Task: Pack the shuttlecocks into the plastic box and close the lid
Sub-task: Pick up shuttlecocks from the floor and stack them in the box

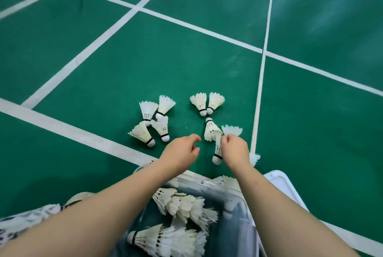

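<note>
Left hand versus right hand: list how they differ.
The left hand holds nothing; the right hand pinches a shuttlecock. The left hand's fingers are loosely curved with a gap at the thumb; the right hand's are curled tight. Both reach over the plastic box toward the floor.

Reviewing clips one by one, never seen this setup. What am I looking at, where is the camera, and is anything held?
There is no machine: a person wears one camera on the head, looking down at their own bare arms. The green floor has white lines. On it lie loose shuttlecocks, including a cluster of four and a pair. The left hand is empty, fingers loosely curled. The right hand pinches one shuttlecock by its feathers. Nearest the camera, the plastic box already holds several; its lid lies beside it.
</note>
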`<state>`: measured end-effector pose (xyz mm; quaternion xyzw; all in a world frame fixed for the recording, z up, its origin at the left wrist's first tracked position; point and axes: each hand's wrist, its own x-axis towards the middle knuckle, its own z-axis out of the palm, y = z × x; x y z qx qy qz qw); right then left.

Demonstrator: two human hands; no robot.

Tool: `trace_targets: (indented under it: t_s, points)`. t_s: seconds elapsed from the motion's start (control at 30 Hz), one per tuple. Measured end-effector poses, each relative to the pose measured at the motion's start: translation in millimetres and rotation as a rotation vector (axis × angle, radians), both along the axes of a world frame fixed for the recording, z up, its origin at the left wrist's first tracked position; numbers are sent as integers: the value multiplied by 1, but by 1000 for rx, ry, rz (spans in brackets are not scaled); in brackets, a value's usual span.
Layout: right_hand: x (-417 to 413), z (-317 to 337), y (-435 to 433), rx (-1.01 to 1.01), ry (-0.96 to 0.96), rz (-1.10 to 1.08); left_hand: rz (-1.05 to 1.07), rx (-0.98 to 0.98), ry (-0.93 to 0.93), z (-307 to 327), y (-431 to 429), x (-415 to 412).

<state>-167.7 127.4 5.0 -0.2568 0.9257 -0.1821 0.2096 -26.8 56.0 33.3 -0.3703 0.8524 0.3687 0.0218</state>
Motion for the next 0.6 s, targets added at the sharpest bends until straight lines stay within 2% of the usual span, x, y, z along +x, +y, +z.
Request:
trace_targets:
  t_s: [0.13, 0.33, 0.4, 0.47, 0.6]
  points:
    - [9, 40, 22, -176, -53, -9, -44, -5, 39, 18, 18, -4]
    - [40, 89, 62, -289, -133, 156, -99, -95, 150, 57, 47, 4]
    - [54, 99, 73, -305, -161, 192, -136, -122, 135, 66, 54, 12]
    - [64, 103, 83, -300, -153, 239, -127, -65, 120, 71, 63, 24]
    - [72, 100, 100, -317, -100, 254, -97, 21, -55, 54, 86, 56]
